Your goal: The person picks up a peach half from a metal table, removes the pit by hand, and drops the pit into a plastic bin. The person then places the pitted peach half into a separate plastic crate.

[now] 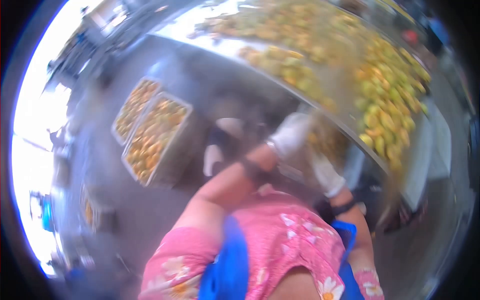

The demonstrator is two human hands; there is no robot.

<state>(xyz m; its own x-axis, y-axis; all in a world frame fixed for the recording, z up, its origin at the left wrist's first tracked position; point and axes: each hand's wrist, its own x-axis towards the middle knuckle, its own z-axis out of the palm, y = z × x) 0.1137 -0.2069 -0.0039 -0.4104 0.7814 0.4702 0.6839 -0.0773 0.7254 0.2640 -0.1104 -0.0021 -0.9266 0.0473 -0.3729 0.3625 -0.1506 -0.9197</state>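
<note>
My left hand [292, 134], in a white glove, reaches forward at the near edge of a large sorting table [280, 82]. Close by on the right is my right hand [326, 174], also white-gloved, lower and nearer my body. Between and just beyond the two hands lies a blurred batch of yellowish fruit [325, 140], partly hidden by them. Motion smears the fingers of both hands, so I cannot tell whether they grip anything there. Dark bands circle both wrists or forearms.
Yellow-green and orange fruit [385, 110] is heaped over the tabletop. To the left, two pale crates [187, 111] full of orange-yellow fruit stand side by side. Another small container [104, 217] sits further left on the grey floor [150, 215]. Pale panels [435, 140] stand at the right.
</note>
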